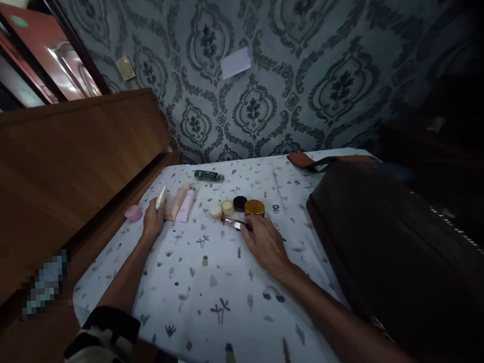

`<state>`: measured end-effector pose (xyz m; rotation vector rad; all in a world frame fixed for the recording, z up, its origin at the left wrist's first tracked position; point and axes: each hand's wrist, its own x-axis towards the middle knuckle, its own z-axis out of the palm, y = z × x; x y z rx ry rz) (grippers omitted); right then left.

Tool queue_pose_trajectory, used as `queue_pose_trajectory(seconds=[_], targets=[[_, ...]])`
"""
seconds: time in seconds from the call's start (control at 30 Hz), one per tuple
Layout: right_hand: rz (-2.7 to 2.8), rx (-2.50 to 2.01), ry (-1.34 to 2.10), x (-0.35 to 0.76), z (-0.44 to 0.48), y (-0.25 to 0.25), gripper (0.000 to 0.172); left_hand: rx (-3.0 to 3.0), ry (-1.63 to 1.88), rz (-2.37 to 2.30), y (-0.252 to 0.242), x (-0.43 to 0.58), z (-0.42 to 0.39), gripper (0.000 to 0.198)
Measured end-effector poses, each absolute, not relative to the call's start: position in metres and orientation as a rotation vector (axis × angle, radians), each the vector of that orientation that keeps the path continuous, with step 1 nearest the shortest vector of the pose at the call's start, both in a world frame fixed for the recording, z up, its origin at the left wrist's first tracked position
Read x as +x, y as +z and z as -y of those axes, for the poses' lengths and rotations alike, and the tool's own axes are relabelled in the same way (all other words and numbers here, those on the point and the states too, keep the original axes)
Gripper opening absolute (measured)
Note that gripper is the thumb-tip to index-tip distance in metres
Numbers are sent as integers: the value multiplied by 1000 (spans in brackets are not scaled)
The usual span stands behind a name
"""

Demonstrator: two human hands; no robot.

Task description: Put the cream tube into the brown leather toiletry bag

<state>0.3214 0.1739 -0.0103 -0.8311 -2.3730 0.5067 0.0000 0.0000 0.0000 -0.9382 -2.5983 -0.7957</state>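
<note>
My left hand [152, 219] lies on a white printed sheet [214, 289], its fingers closed round a small white tube [161, 197]. Beside it lie a beige tube [176, 201] and a pink tube [187, 205]. My right hand [264, 243] rests further right, fingertips pinching a slim red and silver lip-gloss tube [232, 223] that lies flat. Just beyond stand two small cream jars [221, 209], a black jar [240, 203] and a gold-lidded jar [254, 207]. A dark green tube [208, 175] lies near the wall.
A pink round object [133, 212] sits at the sheet's left edge by a wooden board [64, 157]. A large dark brown bag [389, 250] covers the right side, with an orange strap [305, 160] behind it. Patterned wallpaper rises at the back.
</note>
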Motion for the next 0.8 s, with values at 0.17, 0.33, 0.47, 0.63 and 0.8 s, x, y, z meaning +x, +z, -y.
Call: queue_pose_trajectory(seconds=[0.17,0.33,0.47,0.63,0.8], targets=[[2373,-812,500,320,-175,-13,15,-1059,-889,2558,0,9,-12,50],[2376,-816,505,321,-174,-11,15,-1164,-949,2484,6,20,-20,52],[2375,-810,510,322,-173,-9,17,-1273,-861,2413,11,39,-20,56],[2367,-810,523,323,-174,-10,18,-1413,-620,2390,18,71,-25,52],[2367,-814,539,322,-174,-10,18,-1516,-442,2385,24,106,-26,48]])
